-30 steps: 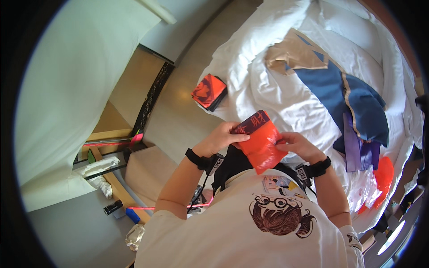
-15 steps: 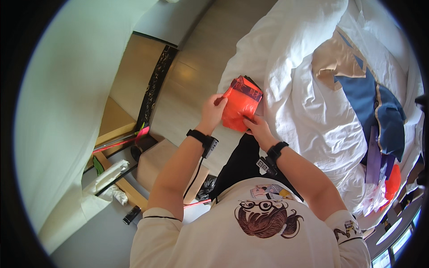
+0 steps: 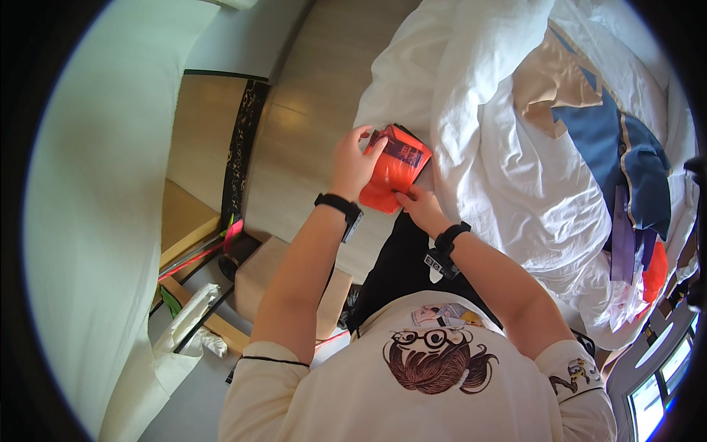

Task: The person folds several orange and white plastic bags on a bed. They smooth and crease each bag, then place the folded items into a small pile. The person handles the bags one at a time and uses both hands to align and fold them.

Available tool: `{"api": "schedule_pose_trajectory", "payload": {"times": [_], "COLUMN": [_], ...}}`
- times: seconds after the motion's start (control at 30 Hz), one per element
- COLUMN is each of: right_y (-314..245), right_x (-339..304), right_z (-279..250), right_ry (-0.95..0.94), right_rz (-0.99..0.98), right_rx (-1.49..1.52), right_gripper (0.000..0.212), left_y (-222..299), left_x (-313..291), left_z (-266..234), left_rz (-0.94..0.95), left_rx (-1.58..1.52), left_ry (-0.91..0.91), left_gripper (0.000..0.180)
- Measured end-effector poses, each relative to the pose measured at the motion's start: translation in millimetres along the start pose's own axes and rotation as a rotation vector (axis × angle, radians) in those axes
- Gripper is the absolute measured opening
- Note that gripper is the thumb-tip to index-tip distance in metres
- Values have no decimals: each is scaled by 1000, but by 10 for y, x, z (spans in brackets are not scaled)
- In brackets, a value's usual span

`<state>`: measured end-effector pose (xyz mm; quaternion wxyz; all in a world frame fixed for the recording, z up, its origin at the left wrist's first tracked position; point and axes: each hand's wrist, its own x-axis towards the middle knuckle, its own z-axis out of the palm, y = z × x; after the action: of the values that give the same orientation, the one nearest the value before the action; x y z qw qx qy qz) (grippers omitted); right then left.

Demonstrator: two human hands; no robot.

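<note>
A glossy red plastic packet (image 3: 387, 180) with a dark printed band is held out in front of me, above the floor at the bed's edge. My left hand (image 3: 353, 163) is at its upper left edge, with the thumb over the packet and the other fingers curled beside and partly behind it. At the lower right corner, my right hand (image 3: 423, 211) pinches the packet between thumb and finger. A dark edge of something shows along the packet's upper right side. Both my wrists wear black straps with small devices.
White rumpled bedding (image 3: 493, 177) spreads to the right, with a blue and beige cloth (image 3: 585, 147) and a purple strip (image 3: 621, 236) on it. At left hang a pale curtain (image 3: 103, 184) and, lower, a beige box (image 3: 291, 283). A wooden cabinet panel (image 3: 206, 132) stands beyond.
My left hand has shifted up along the packet's left edge, its thumb now over the front. The packet has tilted slightly. My right hand keeps its pinch at the lower corner.
</note>
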<state>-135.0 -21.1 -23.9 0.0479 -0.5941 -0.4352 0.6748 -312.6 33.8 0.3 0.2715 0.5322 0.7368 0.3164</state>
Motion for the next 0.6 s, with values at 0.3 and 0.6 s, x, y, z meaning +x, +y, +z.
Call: {"api": "schedule_pose_trajectory", "payload": {"times": [0.3, 0.6], "right_y": [-95, -88], "right_x": [-51, -61], "right_z": [-77, -282], "right_ry": [-36, -101], "right_rz": [110, 135], "right_rx": [343, 71], "right_gripper": [28, 49], "left_y": [0, 354], "left_x": [281, 83], "left_z": [216, -29], "left_rz": [-325, 408], "left_rx": [-114, 475], "left_ry": [-175, -181], "left_gripper": [26, 41]}}
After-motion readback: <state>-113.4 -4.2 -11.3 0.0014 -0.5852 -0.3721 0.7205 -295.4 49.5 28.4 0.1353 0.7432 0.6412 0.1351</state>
